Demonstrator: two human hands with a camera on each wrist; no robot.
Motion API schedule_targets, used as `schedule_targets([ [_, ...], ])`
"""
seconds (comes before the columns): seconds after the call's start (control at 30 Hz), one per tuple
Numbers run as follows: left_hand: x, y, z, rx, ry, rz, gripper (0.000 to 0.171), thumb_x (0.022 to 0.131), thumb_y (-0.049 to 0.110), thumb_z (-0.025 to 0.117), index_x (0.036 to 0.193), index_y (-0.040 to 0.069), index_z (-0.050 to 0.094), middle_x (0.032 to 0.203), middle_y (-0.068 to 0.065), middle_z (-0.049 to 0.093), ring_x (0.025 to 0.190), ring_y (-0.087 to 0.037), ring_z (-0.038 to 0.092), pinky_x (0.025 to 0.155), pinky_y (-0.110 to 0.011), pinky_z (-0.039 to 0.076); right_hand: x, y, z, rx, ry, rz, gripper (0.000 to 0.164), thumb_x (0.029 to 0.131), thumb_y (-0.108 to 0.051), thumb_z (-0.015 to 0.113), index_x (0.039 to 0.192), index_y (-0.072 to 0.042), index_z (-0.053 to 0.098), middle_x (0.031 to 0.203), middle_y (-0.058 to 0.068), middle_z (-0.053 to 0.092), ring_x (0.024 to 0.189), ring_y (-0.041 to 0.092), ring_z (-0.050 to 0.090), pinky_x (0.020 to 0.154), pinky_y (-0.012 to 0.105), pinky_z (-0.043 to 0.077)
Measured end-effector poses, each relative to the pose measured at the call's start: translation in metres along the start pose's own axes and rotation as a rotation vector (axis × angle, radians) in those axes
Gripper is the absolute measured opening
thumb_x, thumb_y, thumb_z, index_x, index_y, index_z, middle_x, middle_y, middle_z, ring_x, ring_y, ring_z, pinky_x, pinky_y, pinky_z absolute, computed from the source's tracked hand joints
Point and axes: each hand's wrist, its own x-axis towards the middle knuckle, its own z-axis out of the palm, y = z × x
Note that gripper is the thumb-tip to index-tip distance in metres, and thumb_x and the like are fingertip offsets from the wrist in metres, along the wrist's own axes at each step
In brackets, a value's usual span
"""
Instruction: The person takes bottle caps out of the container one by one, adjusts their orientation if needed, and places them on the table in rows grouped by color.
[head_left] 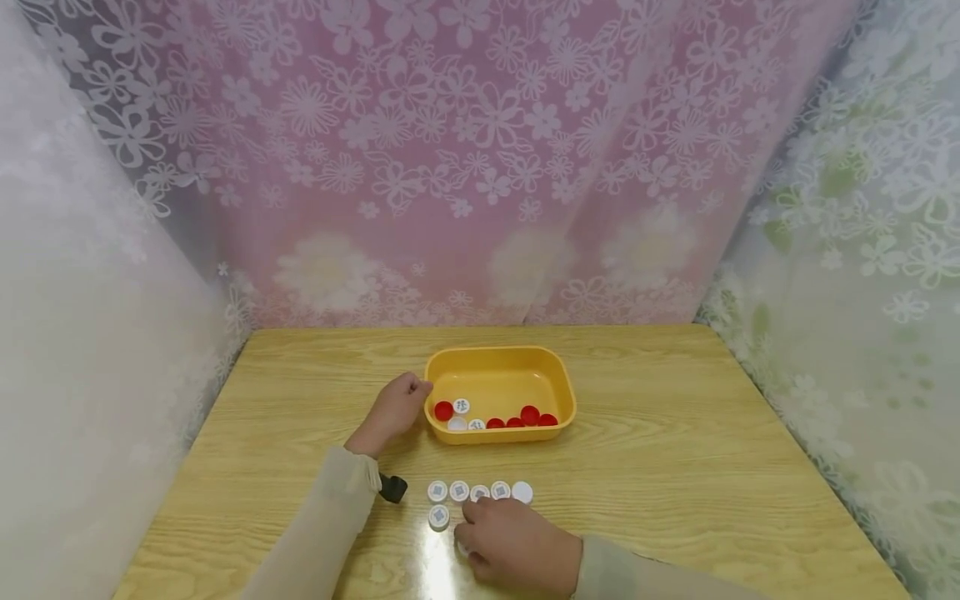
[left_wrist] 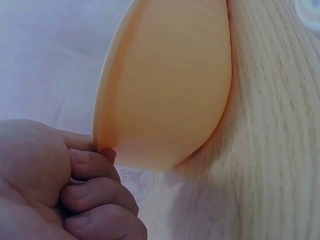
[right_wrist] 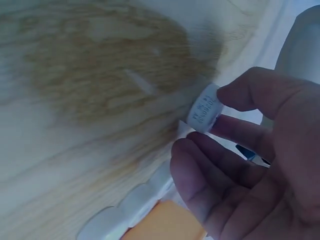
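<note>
My left hand (head_left: pixel 393 410) pinches the left rim of a yellow plastic basin (head_left: pixel 495 385), with thumb and index finger on its edge in the left wrist view. Red bottle caps (head_left: pixel 529 414) and a few white bottle caps (head_left: pixel 461 406) lie inside the basin along its near side. Close to the front, my right hand (head_left: pixel 517 542) pinches a white bottle cap (right_wrist: pixel 204 109) with printed characters on its side, down at the tabletop. Just beyond that hand runs a row of several white caps (head_left: pixel 459 490). Another white cap (head_left: pixel 438 517) sits below the row's left end.
The wooden table (head_left: pixel 645 467) carries everything. Flowered curtains (head_left: pixel 450 167) hang behind it and at both sides. A black wrist device (head_left: pixel 392 488) shows by the left sleeve. Glare brightens the table near the front.
</note>
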Motion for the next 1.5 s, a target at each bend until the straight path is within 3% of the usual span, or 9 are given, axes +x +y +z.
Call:
schedule_targets([
  [0.13, 0.002, -0.0006, -0.0004, 0.007, -0.004, -0.001, 0.032, 0.109, 0.034, 0.053, 0.092, 0.008, 0.053, 0.081, -0.006, 0.049, 0.066, -0.02, 0.044, 0.06, -0.03, 0.037, -0.0011, 0.002, 0.003, 0.001, 0.013, -0.005, 0.012, 0.089, -0.022, 0.077, 0.085, -0.027, 0.066, 0.076, -0.012, 0.042, 0.064, 0.005, 0.034, 0.056, 0.017, 0.029],
  [0.27, 0.0028, 0.0008, -0.001, 0.002, -0.005, -0.007, 0.032, 0.109, 0.035, 0.053, 0.091, 0.008, 0.053, 0.081, -0.007, 0.05, 0.065, -0.02, 0.045, 0.059, -0.03, 0.038, -0.0023, 0.003, 0.0042, -0.092, 0.031, -0.043, 0.01, 0.091, -0.021, 0.079, 0.094, -0.027, 0.071, 0.081, -0.011, 0.046, 0.07, 0.005, 0.037, 0.06, 0.017, 0.032],
  [0.37, 0.002, 0.002, -0.0019, -0.007, -0.001, -0.01, 0.032, 0.109, 0.034, 0.053, 0.091, 0.008, 0.053, 0.083, -0.007, 0.051, 0.065, -0.021, 0.045, 0.058, -0.03, 0.038, -0.0031, 0.003, 0.0044, -0.16, 0.058, -0.066, 0.012, 0.09, -0.02, 0.08, 0.091, -0.026, 0.07, 0.083, -0.011, 0.048, 0.073, 0.006, 0.04, 0.064, 0.018, 0.036],
  [0.6, 0.0005, 0.0012, -0.0021, -0.016, -0.002, -0.014, 0.032, 0.109, 0.034, 0.053, 0.09, 0.008, 0.052, 0.085, -0.007, 0.053, 0.066, -0.021, 0.045, 0.059, -0.03, 0.038, -0.0032, 0.003, 0.0054, -0.2, 0.108, -0.06, 0.02, 0.087, -0.016, 0.08, 0.081, -0.025, 0.064, 0.081, -0.011, 0.047, 0.072, 0.007, 0.041, 0.064, 0.019, 0.036],
  [0.83, 0.0001, 0.0037, -0.0028, -0.023, -0.004, -0.007, 0.033, 0.109, 0.034, 0.053, 0.09, 0.008, 0.053, 0.081, -0.007, 0.05, 0.064, -0.02, 0.043, 0.058, -0.031, 0.037, -0.002, 0.0045, 0.0075, -0.149, 0.124, -0.016, 0.015, 0.091, -0.026, 0.076, 0.083, -0.023, 0.064, 0.081, -0.01, 0.047, 0.068, 0.008, 0.037, 0.061, 0.02, 0.033],
  [1.13, -0.0009, 0.0058, -0.0033, -0.01, 0.0, 0.002, 0.032, 0.109, 0.034, 0.053, 0.091, 0.008, 0.053, 0.082, -0.007, 0.05, 0.066, -0.021, 0.045, 0.06, -0.031, 0.038, -0.0003, 0.0056, 0.0053, -0.121, 0.132, -0.006, 0.012, 0.089, -0.023, 0.075, 0.084, -0.021, 0.064, 0.08, -0.009, 0.045, 0.066, 0.008, 0.033, 0.058, 0.019, 0.029],
  [1.5, -0.0016, 0.0027, -0.0013, -0.018, 0.006, -0.008, 0.031, 0.109, 0.033, 0.053, 0.09, 0.008, 0.053, 0.081, -0.007, 0.05, 0.066, -0.021, 0.045, 0.06, -0.031, 0.038, 0.0018, 0.0054, 0.0084, -0.109, 0.117, -0.016, 0.006, 0.093, -0.026, 0.072, 0.092, -0.022, 0.068, 0.084, -0.009, 0.049, 0.067, 0.008, 0.036, 0.06, 0.021, 0.032],
])
